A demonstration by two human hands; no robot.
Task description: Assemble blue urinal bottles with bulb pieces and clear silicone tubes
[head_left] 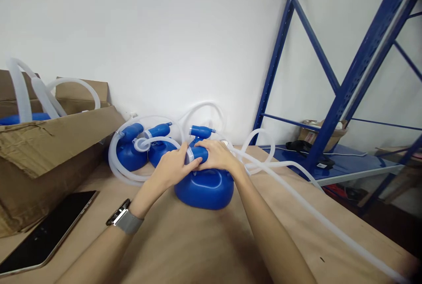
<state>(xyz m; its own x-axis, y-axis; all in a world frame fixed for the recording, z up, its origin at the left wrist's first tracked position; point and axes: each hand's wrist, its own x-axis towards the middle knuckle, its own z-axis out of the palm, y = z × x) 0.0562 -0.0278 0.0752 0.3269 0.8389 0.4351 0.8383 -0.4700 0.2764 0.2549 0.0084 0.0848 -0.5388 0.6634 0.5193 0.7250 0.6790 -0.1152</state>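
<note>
A rounded blue container (204,189) stands on the brown table (184,240) in front of me. Over its top is a blue cylindrical piece (200,154) with a clear collar. My left hand (174,165) grips the collar end of that piece, thumb across it. Wrapped round its other side is my right hand (216,155). Just behind my hands lies another blue cylinder (201,132) with a small clear tip. Further left are more blue containers (131,156) with similar cylinders and coiled translucent hoses (115,161).
An open cardboard box (66,139) holding hoses stands at the left, with a dark tablet (49,231) before it. A long hose (306,205) crosses the table's right side. Blue metal shelving (349,77) rises at the right, beyond the table edge.
</note>
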